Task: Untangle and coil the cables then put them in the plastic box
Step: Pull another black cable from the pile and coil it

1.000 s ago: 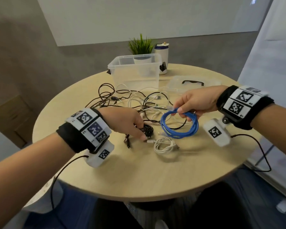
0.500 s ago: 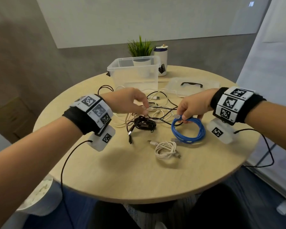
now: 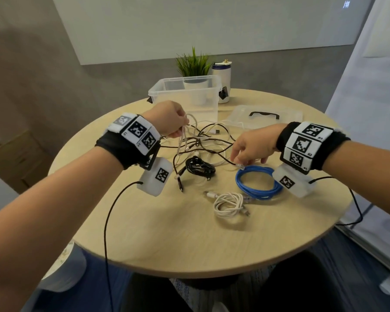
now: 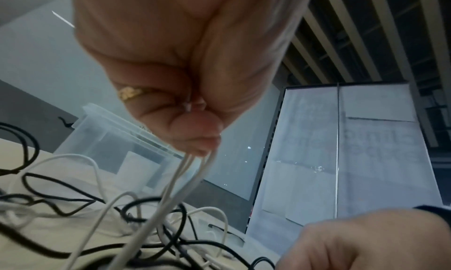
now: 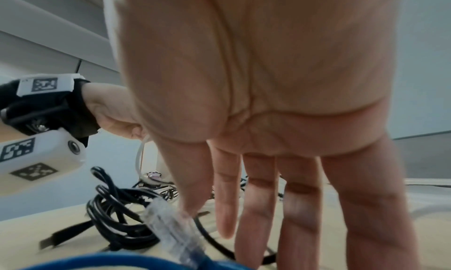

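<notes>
Lifting the thin white cable point(image 3: 190, 129) pinched in our left hand point(image 3: 169, 119) near the round wooden table's point(image 3: 167, 233) far edge, we draw slowly while our empty, straight-fingered right hand point(image 3: 250, 148) steadies the black-and-white tangle point(image 3: 207, 143) before the clear plastic box point(image 3: 185, 95).

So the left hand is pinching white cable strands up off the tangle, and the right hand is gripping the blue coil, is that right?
Not quite. The right hand is open, its fingers straight above the blue coil, gripping nothing; the right wrist view shows this. The left hand does pinch the white cable strands up off the tangle.
</notes>
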The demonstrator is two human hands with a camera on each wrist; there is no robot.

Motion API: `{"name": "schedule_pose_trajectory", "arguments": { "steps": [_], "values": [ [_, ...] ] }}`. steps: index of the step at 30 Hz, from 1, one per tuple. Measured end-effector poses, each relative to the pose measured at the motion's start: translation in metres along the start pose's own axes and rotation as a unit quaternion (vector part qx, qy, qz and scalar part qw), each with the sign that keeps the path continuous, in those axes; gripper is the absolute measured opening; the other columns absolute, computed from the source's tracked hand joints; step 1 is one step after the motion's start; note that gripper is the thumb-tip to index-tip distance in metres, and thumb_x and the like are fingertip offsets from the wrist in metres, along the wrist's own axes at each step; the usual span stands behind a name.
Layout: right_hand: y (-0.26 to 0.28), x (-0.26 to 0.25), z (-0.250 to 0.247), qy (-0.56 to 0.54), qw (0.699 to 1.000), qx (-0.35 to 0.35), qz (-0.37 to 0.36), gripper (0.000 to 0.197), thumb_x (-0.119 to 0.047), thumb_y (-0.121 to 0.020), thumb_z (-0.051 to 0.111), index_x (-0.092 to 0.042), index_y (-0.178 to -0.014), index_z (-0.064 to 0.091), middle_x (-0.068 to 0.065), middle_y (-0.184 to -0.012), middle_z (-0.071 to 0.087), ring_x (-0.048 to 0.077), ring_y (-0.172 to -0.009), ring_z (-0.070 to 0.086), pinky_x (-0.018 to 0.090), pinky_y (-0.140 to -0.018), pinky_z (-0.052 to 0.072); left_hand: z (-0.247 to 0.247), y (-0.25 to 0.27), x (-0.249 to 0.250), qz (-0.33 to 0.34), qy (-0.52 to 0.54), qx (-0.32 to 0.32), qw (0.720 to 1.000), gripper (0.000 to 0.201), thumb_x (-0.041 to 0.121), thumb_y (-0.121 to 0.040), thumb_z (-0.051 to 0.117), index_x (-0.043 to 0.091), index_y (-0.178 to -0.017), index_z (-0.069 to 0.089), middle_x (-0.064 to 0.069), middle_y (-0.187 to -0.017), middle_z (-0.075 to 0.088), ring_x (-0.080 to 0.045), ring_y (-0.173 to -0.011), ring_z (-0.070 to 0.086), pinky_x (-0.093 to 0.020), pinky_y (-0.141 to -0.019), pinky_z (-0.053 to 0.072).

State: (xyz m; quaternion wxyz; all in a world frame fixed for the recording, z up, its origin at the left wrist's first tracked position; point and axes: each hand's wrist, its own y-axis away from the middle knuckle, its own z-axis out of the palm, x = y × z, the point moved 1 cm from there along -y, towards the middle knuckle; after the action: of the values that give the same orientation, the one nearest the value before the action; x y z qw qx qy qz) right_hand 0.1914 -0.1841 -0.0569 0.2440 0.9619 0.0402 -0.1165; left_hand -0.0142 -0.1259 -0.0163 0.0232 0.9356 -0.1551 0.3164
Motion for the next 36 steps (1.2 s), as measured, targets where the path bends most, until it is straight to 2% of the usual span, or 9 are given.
{"name": "schedule_pose_trajectory", "arguments": {
  "steps": [6, 11, 15, 20, 25, 27, 30, 33, 36],
  "values": [
    [-0.001, -0.005, 0.001, 0.045, 0.999, 0.015, -0.016, 0.025, -0.041, -0.097, 0.050, -0.022, -0.091, 0.063, 0.002, -0.087, 0.065, 0.015, -0.078, 0.062, 0.030, -0.069, 0.054, -0.010, -0.005, 0.010, 0.061, 0.159, 0.098, 0.981, 0.008, 0.019, -0.100, 0.047, 0.013, -0.096, 0.052, -0.002, -0.078, 0.057, -0.011, -0.064, 0.053, -0.019, -0.055, 0.048],
    [-0.001, -0.006, -0.019, -0.067, 0.982, 0.170, -0.039, 0.027, -0.021, -0.102, 0.037, -0.012, -0.086, 0.057, 0.003, -0.079, 0.056, 0.014, -0.066, 0.054, 0.025, -0.057, 0.046, -0.017, -0.011, 0.004, 0.036, 0.222, 0.177, 0.958, 0.005, 0.019, -0.099, 0.048, 0.015, -0.097, 0.047, -0.004, -0.086, 0.059, -0.013, -0.064, 0.060, -0.034, -0.073, 0.059],
    [0.005, -0.007, -0.047, -0.292, 0.905, 0.294, -0.096, 0.031, -0.019, -0.104, 0.035, -0.013, -0.079, 0.053, 0.006, -0.074, 0.059, 0.015, -0.059, 0.055, 0.023, -0.054, 0.049, -0.012, -0.012, -0.007, -0.015, 0.189, 0.127, 0.974, 0.008, 0.016, -0.097, 0.053, 0.016, -0.092, 0.048, -0.010, -0.090, 0.067, -0.019, -0.075, 0.071, -0.038, -0.079, 0.059],
    [0.016, -0.015, -0.078, -0.390, 0.820, 0.375, -0.186, 0.031, -0.020, -0.105, 0.035, -0.014, -0.080, 0.053, 0.007, -0.078, 0.063, 0.016, -0.062, 0.061, 0.031, -0.065, 0.057, -0.012, -0.011, -0.017, -0.025, 0.060, 0.087, 0.994, 0.006, 0.017, -0.094, 0.057, 0.014, -0.092, 0.053, -0.007, -0.083, 0.065, -0.016, -0.067, 0.066, -0.032, -0.072, 0.060],
    [0.023, -0.012, -0.103, -0.466, 0.725, 0.458, -0.216, 0.031, -0.022, -0.105, 0.033, -0.014, -0.080, 0.051, 0.006, -0.075, 0.065, 0.017, -0.062, 0.064, 0.034, -0.066, 0.057, -0.016, -0.012, -0.031, -0.054, -0.096, 0.035, 0.993, 0.018, 0.025, -0.091, 0.062, 0.013, -0.104, 0.060, -0.007, -0.093, 0.065, -0.022, -0.082, 0.061, -0.037, -0.085, 0.055],
    [0.025, -0.014, -0.105, -0.479, 0.711, 0.460, -0.231, 0.032, -0.021, -0.105, 0.032, -0.014, -0.080, 0.051, 0.006, -0.074, 0.065, 0.018, -0.061, 0.064, 0.035, -0.066, 0.056, -0.016, -0.014, -0.034, -0.046, -0.141, 0.009, 0.989, 0.040, 0.026, -0.086, 0.066, 0.017, -0.123, 0.055, -0.007, -0.116, 0.062, -0.023, -0.101, 0.058, -0.036, -0.093, 0.048],
    [0.026, -0.023, -0.099, -0.467, 0.724, 0.435, -0.262, 0.031, -0.022, -0.105, 0.033, -0.014, -0.082, 0.052, 0.005, -0.073, 0.063, 0.018, -0.062, 0.061, 0.034, -0.066, 0.055, -0.011, -0.016, -0.027, 0.043, -0.066, 0.031, 0.996, 0.060, 0.025, -0.087, 0.066, 0.018, -0.140, 0.039, -0.004, -0.139, 0.047, -0.022, -0.123, 0.049, -0.034, -0.100, 0.041],
    [0.030, -0.036, -0.096, -0.471, 0.713, 0.427, -0.297, 0.030, -0.021, -0.105, 0.034, -0.014, -0.084, 0.053, 0.002, -0.069, 0.062, 0.015, -0.057, 0.058, 0.029, -0.059, 0.052, -0.001, -0.021, -0.015, 0.101, -0.025, 0.056, 0.993, 0.056, 0.029, -0.091, 0.062, 0.017, -0.141, 0.039, -0.001, -0.141, 0.047, -0.020, -0.125, 0.048, -0.034, -0.104, 0.040],
    [0.034, -0.045, -0.100, -0.505, 0.674, 0.435, -0.321, 0.029, -0.019, -0.105, 0.035, -0.011, -0.086, 0.055, 0.002, -0.067, 0.061, 0.015, -0.054, 0.056, 0.028, -0.056, 0.050, 0.014, -0.029, -0.010, 0.107, -0.062, 0.001, 0.992, 0.038, 0.029, -0.094, 0.057, 0.016, -0.129, 0.055, -0.005, -0.123, 0.062, -0.019, -0.104, 0.058, -0.029, -0.091, 0.044]
  ]
}}
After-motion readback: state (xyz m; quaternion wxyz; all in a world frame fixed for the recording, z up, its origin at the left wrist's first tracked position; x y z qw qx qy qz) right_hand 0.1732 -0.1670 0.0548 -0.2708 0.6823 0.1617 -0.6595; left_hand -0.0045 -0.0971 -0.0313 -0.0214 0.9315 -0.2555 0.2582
